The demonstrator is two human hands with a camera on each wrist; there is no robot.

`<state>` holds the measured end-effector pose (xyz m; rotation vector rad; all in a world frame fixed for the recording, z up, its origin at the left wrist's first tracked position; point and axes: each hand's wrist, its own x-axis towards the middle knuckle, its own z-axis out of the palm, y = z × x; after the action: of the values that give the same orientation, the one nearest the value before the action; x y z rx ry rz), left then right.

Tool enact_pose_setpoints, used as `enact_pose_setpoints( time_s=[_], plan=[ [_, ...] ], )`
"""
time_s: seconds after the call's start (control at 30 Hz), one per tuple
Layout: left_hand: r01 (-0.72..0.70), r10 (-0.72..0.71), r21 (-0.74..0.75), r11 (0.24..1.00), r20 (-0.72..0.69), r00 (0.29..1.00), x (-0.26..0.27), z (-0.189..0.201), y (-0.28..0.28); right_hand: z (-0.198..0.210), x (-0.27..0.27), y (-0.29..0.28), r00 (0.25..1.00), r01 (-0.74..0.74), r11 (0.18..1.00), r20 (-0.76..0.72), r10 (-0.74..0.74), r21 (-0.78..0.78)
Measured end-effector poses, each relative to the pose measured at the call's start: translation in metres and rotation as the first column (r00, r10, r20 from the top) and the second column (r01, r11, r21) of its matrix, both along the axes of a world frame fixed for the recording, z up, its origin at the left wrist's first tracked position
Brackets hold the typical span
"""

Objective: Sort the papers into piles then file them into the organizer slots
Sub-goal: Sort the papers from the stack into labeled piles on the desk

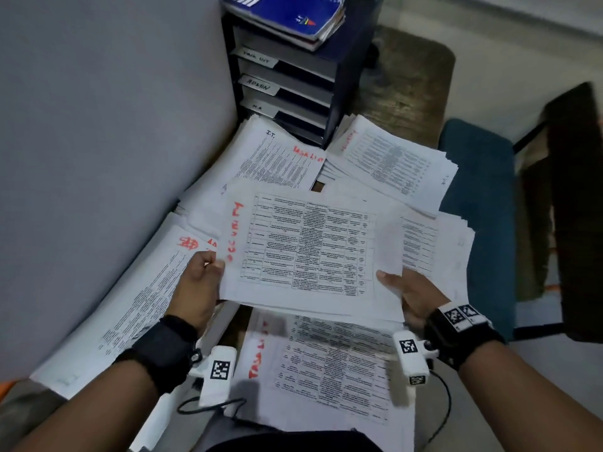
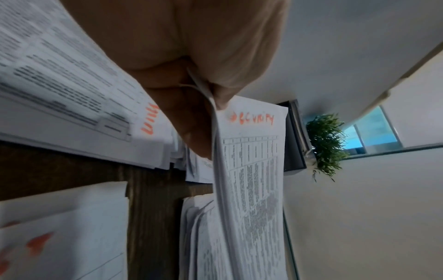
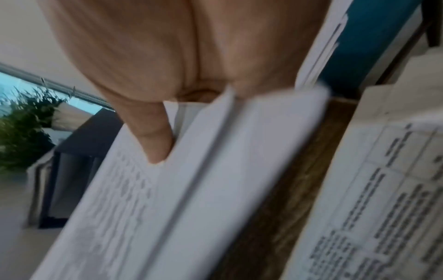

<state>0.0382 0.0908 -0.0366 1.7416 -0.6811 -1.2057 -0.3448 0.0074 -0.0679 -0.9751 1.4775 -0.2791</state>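
Left hand (image 1: 199, 282) pinching the left edge of a stack of papers (image 1: 310, 252), thumb on top, fingers curled under; right hand (image 1: 412, 293) gripping the stack's right edge the same way. Stack held above the desk (image 1: 401, 102), red "SECURITY" along its left margin. More piles (image 1: 388, 158) spread across the desk beneath. At the far edge, against the wall, a dark organizer (image 1: 293, 76) with labelled slots, blue notebooks (image 1: 290, 14) on top
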Motion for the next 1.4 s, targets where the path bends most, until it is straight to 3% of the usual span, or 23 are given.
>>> enact_pose_setpoints(
  time_s=[0.13,0.23,0.33,0.47,0.53,0.6,0.67,0.73,0.87,0.97,1.0,1.07,1.13,1.2,1.33,1.4],
  plan=[
    [0.019,-0.027,-0.080,0.997,-0.101,0.995,-0.012,0.010,-0.017,0.018,0.005,-0.027,0.967,0.253,0.950,0.088,-0.240,-0.182],
    [0.102,-0.104,-0.026,0.994,-0.111,0.988,-0.019,0.006,-0.020,0.020,-0.013,-0.073,0.917,0.352,0.889,-0.084,-0.391,-0.293],
    [0.183,-0.179,0.075,0.980,-0.061,0.982,-0.019,-0.006,-0.019,0.006,-0.041,-0.125,0.829,0.433,0.849,-0.237,-0.507,-0.304],
    [0.349,-0.360,0.291,0.891,-0.017,0.933,-0.016,-0.016,-0.015,-0.004,-0.064,-0.184,0.775,0.389,0.875,-0.412,-0.480,-0.289],
    [0.484,-0.558,0.422,0.766,0.062,0.828,-0.015,-0.024,-0.009,-0.005,-0.070,-0.207,0.769,0.326,0.903,-0.477,-0.425,-0.279],
    [0.553,-0.769,0.592,0.586,0.190,0.611,-0.014,-0.033,-0.003,-0.006,-0.075,-0.228,0.768,0.262,0.929,-0.527,-0.365,-0.261],
    [0.547,-0.868,0.687,0.478,0.278,0.411,-0.016,-0.037,0.002,-0.009,-0.077,-0.242,0.762,0.216,0.946,-0.564,-0.319,-0.243],
    [0.571,-0.905,0.708,0.415,0.260,0.335,-0.021,-0.037,0.008,-0.013,-0.077,-0.255,0.729,0.136,0.967,-0.639,-0.244,-0.214],
    [0.595,-0.908,0.695,0.404,0.229,0.350,-0.029,-0.045,0.020,0.001,-0.060,-0.261,0.635,-0.013,0.977,-0.756,-0.158,-0.214],
    [0.550,-0.883,0.722,0.420,0.185,0.432,-0.034,-0.045,0.024,0.007,-0.042,-0.251,0.547,-0.011,0.918,-0.771,-0.326,-0.396],
    [0.537,-0.872,0.721,0.438,0.194,0.450,-0.036,-0.045,0.026,0.009,-0.037,-0.244,0.527,-0.083,0.886,-0.774,-0.350,-0.457],
    [0.509,-0.846,0.724,0.466,0.196,0.496,-0.041,-0.040,0.032,0.010,-0.022,-0.222,0.578,-0.282,0.819,-0.770,-0.271,-0.500],
    [0.503,-0.849,0.734,0.456,0.191,0.492,-0.045,-0.036,0.036,0.009,-0.002,-0.188,0.723,-0.361,0.783,-0.682,-0.108,-0.506],
    [0.496,-0.856,0.740,0.454,0.206,0.474,-0.048,-0.034,0.039,0.011,0.023,-0.148,0.789,-0.429,0.754,-0.612,0.044,-0.498],
    [0.470,-0.848,0.737,0.485,0.266,0.459,-0.049,-0.027,0.040,0.005,0.060,-0.067,0.803,-0.542,0.737,-0.506,0.315,-0.403],
    [0.458,-0.818,0.730,0.507,0.241,0.522,-0.047,-0.028,0.044,-0.005,0.070,-0.034,0.767,-0.609,0.731,-0.466,0.441,-0.308]
  ],
)
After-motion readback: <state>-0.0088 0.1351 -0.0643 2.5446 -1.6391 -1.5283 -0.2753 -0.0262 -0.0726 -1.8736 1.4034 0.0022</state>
